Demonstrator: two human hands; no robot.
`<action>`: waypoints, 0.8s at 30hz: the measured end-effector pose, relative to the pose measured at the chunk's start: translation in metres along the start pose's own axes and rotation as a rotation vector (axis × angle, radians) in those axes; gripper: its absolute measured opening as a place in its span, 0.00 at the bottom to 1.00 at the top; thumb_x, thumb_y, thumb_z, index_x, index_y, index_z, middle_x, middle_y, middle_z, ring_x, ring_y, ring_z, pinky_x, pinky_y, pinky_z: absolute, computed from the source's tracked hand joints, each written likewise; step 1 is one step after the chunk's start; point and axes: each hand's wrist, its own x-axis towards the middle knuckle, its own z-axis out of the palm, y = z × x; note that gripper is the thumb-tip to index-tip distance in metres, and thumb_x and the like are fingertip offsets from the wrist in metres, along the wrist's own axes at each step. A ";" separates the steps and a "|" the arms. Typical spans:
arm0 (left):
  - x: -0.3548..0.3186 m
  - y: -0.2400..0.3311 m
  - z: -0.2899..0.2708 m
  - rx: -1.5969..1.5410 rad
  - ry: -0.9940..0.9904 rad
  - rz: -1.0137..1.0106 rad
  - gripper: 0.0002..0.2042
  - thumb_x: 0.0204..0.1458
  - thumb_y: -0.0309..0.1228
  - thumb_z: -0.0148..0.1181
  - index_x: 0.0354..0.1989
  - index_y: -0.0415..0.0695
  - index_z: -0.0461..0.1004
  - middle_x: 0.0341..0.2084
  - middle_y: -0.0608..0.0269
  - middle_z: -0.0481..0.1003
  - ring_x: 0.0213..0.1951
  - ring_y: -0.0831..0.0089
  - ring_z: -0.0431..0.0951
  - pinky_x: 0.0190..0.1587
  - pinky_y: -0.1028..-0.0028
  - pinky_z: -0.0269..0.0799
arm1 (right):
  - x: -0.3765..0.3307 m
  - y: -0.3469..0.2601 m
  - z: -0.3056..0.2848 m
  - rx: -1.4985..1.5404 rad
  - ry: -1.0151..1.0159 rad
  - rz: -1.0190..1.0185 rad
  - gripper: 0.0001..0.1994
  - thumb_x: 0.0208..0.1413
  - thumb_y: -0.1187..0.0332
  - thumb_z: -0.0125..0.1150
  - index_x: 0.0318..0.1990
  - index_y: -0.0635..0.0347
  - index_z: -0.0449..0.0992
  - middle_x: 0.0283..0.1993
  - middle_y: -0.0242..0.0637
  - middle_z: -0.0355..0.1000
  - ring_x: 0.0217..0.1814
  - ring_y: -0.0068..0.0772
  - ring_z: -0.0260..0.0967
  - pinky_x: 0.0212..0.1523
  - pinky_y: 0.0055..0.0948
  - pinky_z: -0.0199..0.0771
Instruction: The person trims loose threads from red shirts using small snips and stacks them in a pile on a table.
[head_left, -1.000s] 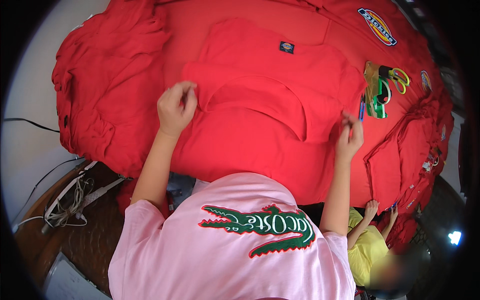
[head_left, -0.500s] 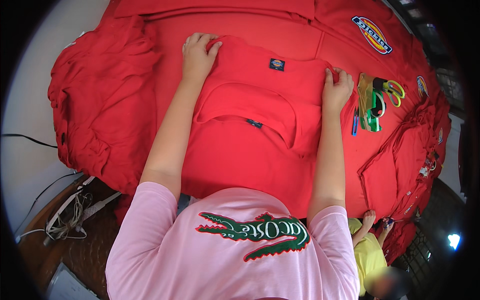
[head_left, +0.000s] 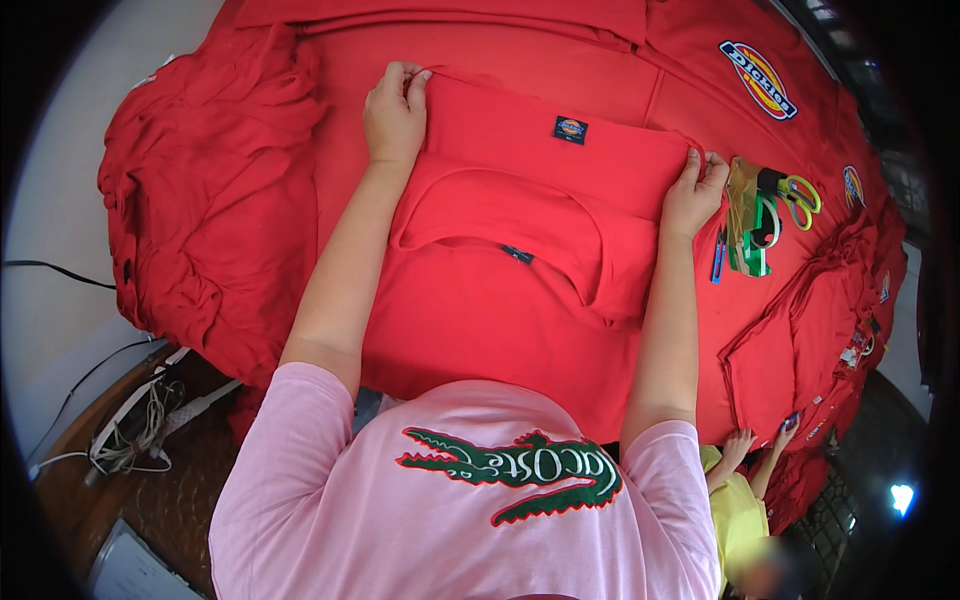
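Red shirt between hands (corners pinched)

Two hands, left and right, are both pinching one folded red shirt by its far edge. One small dark label is showing on that shirt. One heap of red shirts is lying at the left, one stack of folded red shirts at the right. One pair of green-handled scissors, one blue pen and one green tape roll are sitting beside the right hand. One other person in yellow is showing at the lower right, two hands raised. One cable bundle is lying lower left.
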 end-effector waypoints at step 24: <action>-0.018 0.092 0.021 -0.017 -0.626 0.491 0.16 0.56 0.34 0.69 0.52 0.50 0.77 0.57 0.61 0.75 0.62 0.57 0.72 0.62 0.55 0.66 | -0.013 -0.064 -0.003 -0.094 -0.544 -0.382 0.09 0.56 0.71 0.64 0.44 0.54 0.82 0.40 0.37 0.79 0.45 0.44 0.76 0.50 0.41 0.73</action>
